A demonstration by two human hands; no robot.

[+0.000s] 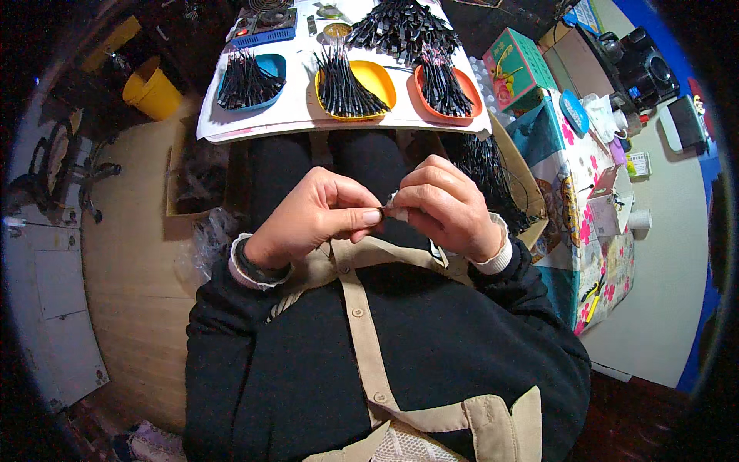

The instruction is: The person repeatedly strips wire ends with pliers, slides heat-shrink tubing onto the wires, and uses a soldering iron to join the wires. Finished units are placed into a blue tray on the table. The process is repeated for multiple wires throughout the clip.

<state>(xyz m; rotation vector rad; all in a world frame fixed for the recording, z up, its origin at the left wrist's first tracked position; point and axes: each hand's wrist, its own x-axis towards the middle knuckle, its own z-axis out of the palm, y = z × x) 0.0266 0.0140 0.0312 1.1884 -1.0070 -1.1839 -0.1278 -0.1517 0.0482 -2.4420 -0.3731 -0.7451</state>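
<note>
My left hand (319, 215) and my right hand (450, 206) meet in front of my lap, fingertips almost touching. Both are closed in a pinch. Between them shows a small crumpled whitish scrap (391, 205), like tissue or cloth, mostly covered by the right fingers. Something small and dark sits at the left thumb tip, too hidden to name. Beyond my hands, black cable bundles lie in a blue tray (272, 63), a yellow tray (377, 75) and an orange tray (471, 86) on a white-covered table (296, 127).
A large heap of black cables (404, 31) lies at the table's back. More cables fill a cardboard box (531, 185) at right, beside a table with a flowered cloth (570, 262). Yellow-handled pliers (593, 300) lie there. A yellow bucket (150, 91) stands far left.
</note>
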